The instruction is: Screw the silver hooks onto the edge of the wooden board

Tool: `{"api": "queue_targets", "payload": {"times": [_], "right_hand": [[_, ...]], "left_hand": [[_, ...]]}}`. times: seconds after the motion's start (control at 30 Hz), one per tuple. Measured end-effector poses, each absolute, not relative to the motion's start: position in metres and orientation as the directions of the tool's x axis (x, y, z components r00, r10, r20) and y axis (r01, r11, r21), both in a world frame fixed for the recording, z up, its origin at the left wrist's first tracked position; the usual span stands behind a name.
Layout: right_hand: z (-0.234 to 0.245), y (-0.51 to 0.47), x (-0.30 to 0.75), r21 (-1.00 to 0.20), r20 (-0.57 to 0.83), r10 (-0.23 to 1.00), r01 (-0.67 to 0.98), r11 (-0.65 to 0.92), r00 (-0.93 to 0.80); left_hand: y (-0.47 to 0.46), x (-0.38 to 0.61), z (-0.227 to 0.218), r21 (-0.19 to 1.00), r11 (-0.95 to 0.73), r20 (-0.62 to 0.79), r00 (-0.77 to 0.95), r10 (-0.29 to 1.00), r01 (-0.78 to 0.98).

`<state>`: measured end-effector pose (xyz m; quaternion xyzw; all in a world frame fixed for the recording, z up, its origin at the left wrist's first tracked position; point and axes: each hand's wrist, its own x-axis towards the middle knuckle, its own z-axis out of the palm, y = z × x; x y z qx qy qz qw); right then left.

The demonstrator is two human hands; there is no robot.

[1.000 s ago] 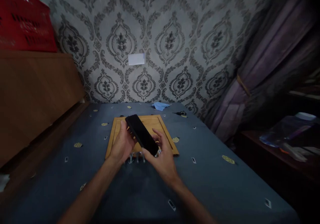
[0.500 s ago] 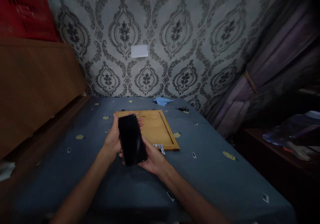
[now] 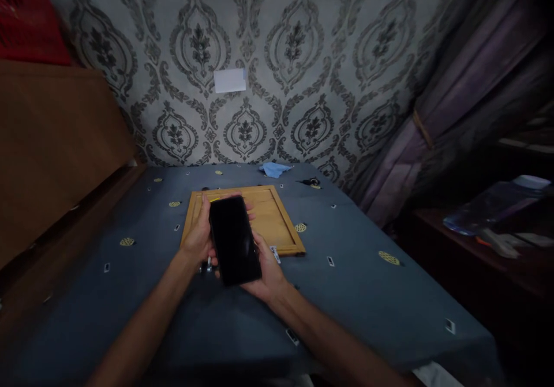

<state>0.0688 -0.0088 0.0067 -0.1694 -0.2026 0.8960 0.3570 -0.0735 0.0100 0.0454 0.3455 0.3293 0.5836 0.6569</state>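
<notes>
Between my two hands is a black smartphone with a dark screen, tilted toward me. My left hand wraps its left edge, with fingertips showing past the upper right side. My right hand grips the lower right edge, its fingers passing behind the phone. Beyond and partly behind them lies a wooden framed board, flat on the dark blue patterned cloth. A small silvery piece shows at the board's near edge, beside my right hand; I cannot make out what it is.
A blue cloth and a small black object lie at the far side. A brown wooden cabinet bounds the left, a tied curtain the right. A clear plastic bottle rests on a shelf at the right.
My view has shifted slightly, so the board, wall and bottle appear further left. Both hands still hold the phone, which sits a little further right over the board.
</notes>
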Motion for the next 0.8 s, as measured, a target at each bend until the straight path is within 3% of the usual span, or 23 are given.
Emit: {"api": "queue_targets", "payload": {"times": [0.1,0.23,0.4,0.47,0.53,0.63,0.8], "right_hand": [[0.008,-0.009,0.072,-0.491,-0.152,0.712,-0.573,-0.656,-0.685],[0.007,-0.010,0.076,-0.523,-0.104,0.716,-0.574,-0.630,-0.690],[0.006,-0.009,0.077,-0.478,-0.088,0.723,-0.608,-0.634,-0.685],[0.007,-0.008,0.078,-0.454,-0.099,0.721,-0.613,-0.646,-0.686],[0.007,-0.006,0.078,-0.430,-0.107,0.714,-0.615,-0.661,-0.692],[0.007,-0.003,0.079,-0.404,-0.104,0.706,-0.619,-0.674,-0.700],[0.007,-0.001,0.079,-0.331,-0.131,0.736,-0.670,-0.664,-0.665]], "left_hand": [[0.010,-0.073,0.042,0.894,0.029,0.005,0.075,0.997,-0.447],[0.013,-0.081,0.040,0.916,-0.283,0.241,-0.174,0.955,-0.284],[0.000,-0.101,0.032,0.844,-0.520,0.533,-0.300,0.791,0.129],[-0.009,-0.108,0.025,0.721,-0.564,0.676,-0.231,0.699,0.403],[-0.017,-0.114,0.019,0.498,-0.588,0.791,-0.055,0.610,0.637],[-0.022,-0.116,0.014,0.202,-0.694,0.891,0.164,0.423,0.692],[-0.024,-0.108,0.013,0.067,-0.744,0.900,0.281,0.332,0.665]]}}
